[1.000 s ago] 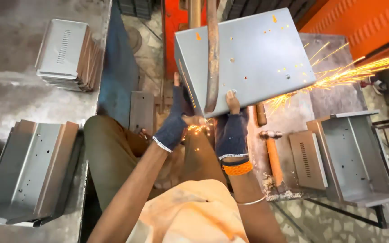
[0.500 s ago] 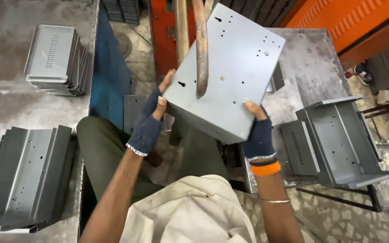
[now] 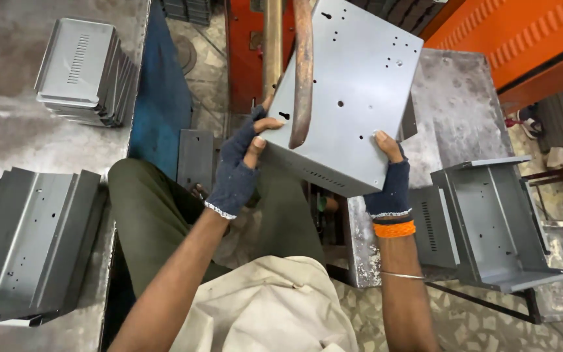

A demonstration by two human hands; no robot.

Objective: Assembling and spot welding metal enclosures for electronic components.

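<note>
A grey sheet-metal box panel [image 3: 350, 91] with several small holes is held up in front of me, under a curved rusty metal arm [image 3: 302, 72]. My left hand [image 3: 242, 163], in a dark blue fingerless glove, grips its left edge. My right hand [image 3: 391, 179], gloved the same way with an orange wristband, holds its lower right corner.
A stack of grey bent panels [image 3: 30, 241] lies at the lower left, another stack with slotted vents [image 3: 83, 72] at the upper left. An open grey box shell [image 3: 493, 225] rests on the metal table [image 3: 454, 111] at the right. An orange machine [image 3: 529, 39] stands behind.
The sparks seen a second ago have stopped. The panel has swung round in my hands and now sits higher and more to the right, and the view has shifted.
</note>
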